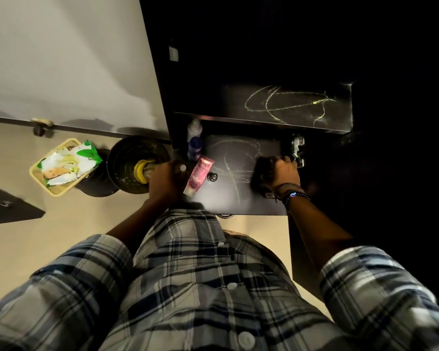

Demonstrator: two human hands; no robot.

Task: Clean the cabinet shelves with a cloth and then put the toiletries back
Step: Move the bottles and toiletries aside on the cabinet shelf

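A dark cabinet stands open with two shelves marked by yellow chalk scribbles. On the lower shelf (238, 198) my right hand (280, 173) presses a dark cloth (260, 178) against its right side. My left hand (166, 179) grips a bottle with a yellow band (143, 171) just left of the cabinet's edge. A pink tube (199, 177) lies on the shelf beside that hand. A white bottle (194, 129) and a blue-capped bottle (195, 148) stand at the shelf's back left. A small dark round object (212, 176) sits mid-shelf. The upper shelf (289, 107) is bare.
A black bin (129, 158) stands on the beige floor left of the cabinet. A yellow basket (52, 171) holding green-and-white packets rests beside it. A metal hinge (298, 148) shows at the shelf's right. The open cabinet door (304, 249) hangs at the lower right.
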